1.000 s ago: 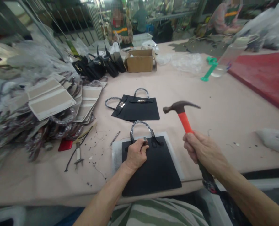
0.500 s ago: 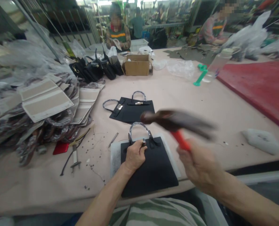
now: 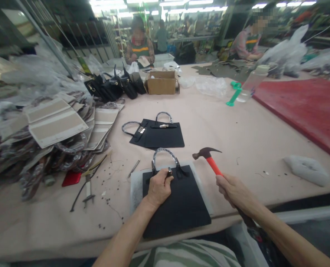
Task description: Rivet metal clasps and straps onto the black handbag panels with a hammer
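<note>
A flat black bag (image 3: 178, 202) with a wrapped loop handle lies on a white pad (image 3: 135, 189) at the table's near edge. My left hand (image 3: 159, 187) rests on the bag's top edge, fingers pinched round a small metal punch (image 3: 169, 171) standing upright. My right hand (image 3: 233, 191) is closed round the orange handle of a claw hammer (image 3: 208, 155), whose head hovers just right of the bag's handle, low over the table.
Two more flat black bags (image 3: 157, 133) lie beyond. Pliers (image 3: 87, 187), a red card (image 3: 70, 178) and a pile of beige panels (image 3: 56, 120) sit left. A cardboard box (image 3: 161, 82), upright black bags (image 3: 114, 87), a bottle (image 3: 251, 83) and a red mat (image 3: 306, 107) lie farther off. Other people work behind.
The hammer swung from raised high, through a blurred stroke over the bag, to a lower spot right of the bag's handle. My left hand stayed on the punch.
</note>
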`<state>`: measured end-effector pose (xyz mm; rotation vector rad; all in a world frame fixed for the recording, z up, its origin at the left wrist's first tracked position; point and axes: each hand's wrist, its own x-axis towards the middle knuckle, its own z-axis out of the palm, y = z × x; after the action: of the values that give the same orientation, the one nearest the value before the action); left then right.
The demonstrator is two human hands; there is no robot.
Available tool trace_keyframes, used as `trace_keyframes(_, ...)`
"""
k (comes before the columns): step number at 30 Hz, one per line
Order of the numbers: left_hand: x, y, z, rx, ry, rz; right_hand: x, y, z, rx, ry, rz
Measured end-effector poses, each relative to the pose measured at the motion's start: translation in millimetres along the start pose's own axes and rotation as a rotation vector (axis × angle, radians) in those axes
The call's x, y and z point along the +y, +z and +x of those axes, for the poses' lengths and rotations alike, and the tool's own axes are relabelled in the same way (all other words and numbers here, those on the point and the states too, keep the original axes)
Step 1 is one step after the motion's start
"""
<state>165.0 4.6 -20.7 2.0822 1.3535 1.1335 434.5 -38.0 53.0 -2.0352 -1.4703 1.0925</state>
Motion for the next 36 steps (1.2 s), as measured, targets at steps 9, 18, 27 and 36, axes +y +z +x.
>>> trace_keyframes(9,-0.2,-3.6,-2.4,-0.005,0.01,-0.018,0.9,45.3,22.5,0.49,-0.488,-0.411)
trace_keyframes(18,-1.6,-12.6,8.6,0.311,-0.377,-0.402,-32.5,120.9,6.6,0.262,-0.699,-0.498)
trace_keyframes(27,-79.5,-145.4,22.1,0.132,-0.651,0.479,-27.1,116.6,9.2,0.294,-0.733,-0.426)
trace_keyframes(36,-75.0,-121.0,23.0,-0.187,-0.576,0.803,-25.3,122.8,11.7,0.372,-0.759,-0.437)
